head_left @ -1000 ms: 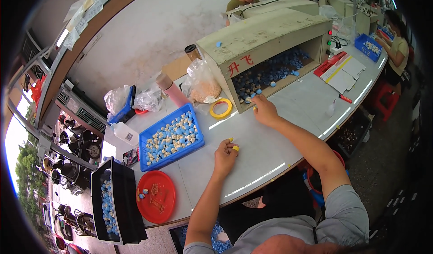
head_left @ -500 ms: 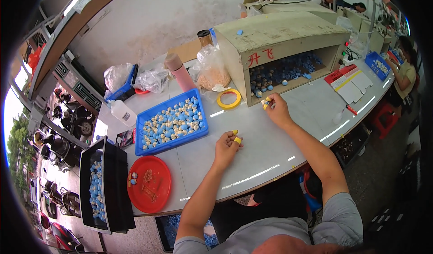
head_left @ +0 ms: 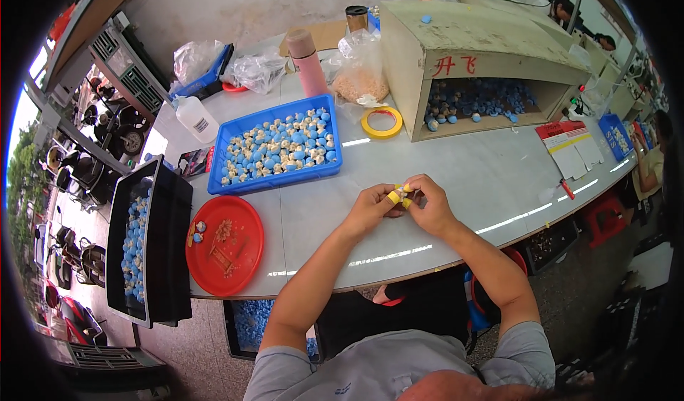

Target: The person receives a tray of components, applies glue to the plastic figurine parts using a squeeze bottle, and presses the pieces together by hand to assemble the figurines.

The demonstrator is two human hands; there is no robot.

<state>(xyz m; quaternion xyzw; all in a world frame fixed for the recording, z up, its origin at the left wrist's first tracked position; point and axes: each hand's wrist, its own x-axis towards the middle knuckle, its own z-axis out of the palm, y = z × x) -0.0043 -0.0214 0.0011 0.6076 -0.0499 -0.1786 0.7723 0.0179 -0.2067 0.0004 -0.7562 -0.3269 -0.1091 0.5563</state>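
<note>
My left hand [head_left: 371, 207] and my right hand [head_left: 432, 207] meet over the front of the grey table. Yellow tape wraps fingertips on both. Between the pinched fingers is a small pale piece [head_left: 402, 190], mostly covered by them. To the left is a blue tray [head_left: 274, 184] full of small blue-and-cream ball-shaped pieces [head_left: 285, 143]. Beyond my right hand, the open-fronted cream box [head_left: 420, 66] holds many similar blue pieces [head_left: 477, 100].
A red round plate [head_left: 246, 266] with crumbs sits at the table's left, next to a black crate [head_left: 167, 248] of blue pieces. Yellow tape roll [head_left: 381, 134], pink bottle [head_left: 308, 66] and white bottle [head_left: 196, 120] stand farther back. Co-workers sit beyond.
My right hand has come away from the box front, bringing a small pale-and-blue piece to my left hand. Both hands now touch. The view has shifted slightly.
</note>
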